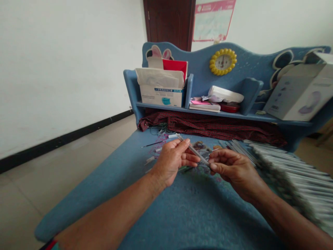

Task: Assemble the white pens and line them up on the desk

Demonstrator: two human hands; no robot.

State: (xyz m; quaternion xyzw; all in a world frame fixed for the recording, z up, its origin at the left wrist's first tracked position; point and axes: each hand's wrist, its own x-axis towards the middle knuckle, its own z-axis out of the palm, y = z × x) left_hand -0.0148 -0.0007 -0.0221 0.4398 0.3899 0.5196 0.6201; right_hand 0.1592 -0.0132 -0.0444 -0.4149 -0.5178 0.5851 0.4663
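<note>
A slim, translucent pen barrel [194,150] slants between my two hands above the blue desk. My left hand [177,156] pinches its upper part between thumb and forefinger, the other fingers loosely curled beneath. At the lower end, the thumb and fingertips of my right hand [231,165] close on the barrel's tip. Behind and below my hands lie several thin dark refills and loose small parts, partly hidden by the fingers. One dark refill [151,144] lies apart to the left, near small clear pieces [150,160].
A large pile of pens [293,173] with dark ends covers the desk's right side. Red-checked cloth [208,126] lies under the shelf. On the shelf stand a mask box [161,95], booklets [204,106] and a white carton [296,92]. A yellow-rimmed clock [223,62] hangs above.
</note>
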